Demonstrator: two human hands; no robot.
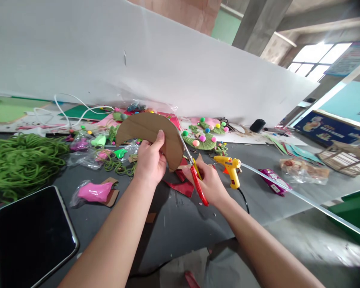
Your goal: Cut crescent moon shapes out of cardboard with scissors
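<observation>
Left hand: our fingers pinch the cardboard piece, thumb laid flat on its near face.
Right hand: our fingers are wrapped around the handles of the scissors, one red and one yellow.
Cardboard: we have it raised above the counter, a brown, curved crescent with its rounded side upward.
Blades: we see them point up and away, at the right edge of the cardboard.
Red scraps: they lie on the counter beneath our hands.
Glue gun: yellow, it is just right of our right hand, with a long clear rod running from its back end toward the lower right.
Purple packet: we find it beside the rod.
Pink packet: it sits left of our left forearm.
Green cord: a tangled heap at our far left.
Dark-screened device: it lies in front of the cord, nearest us.
Leaf shape: green, dotted with pompoms, beyond our right hand.
White panel: it stands behind everything on our counter.
</observation>
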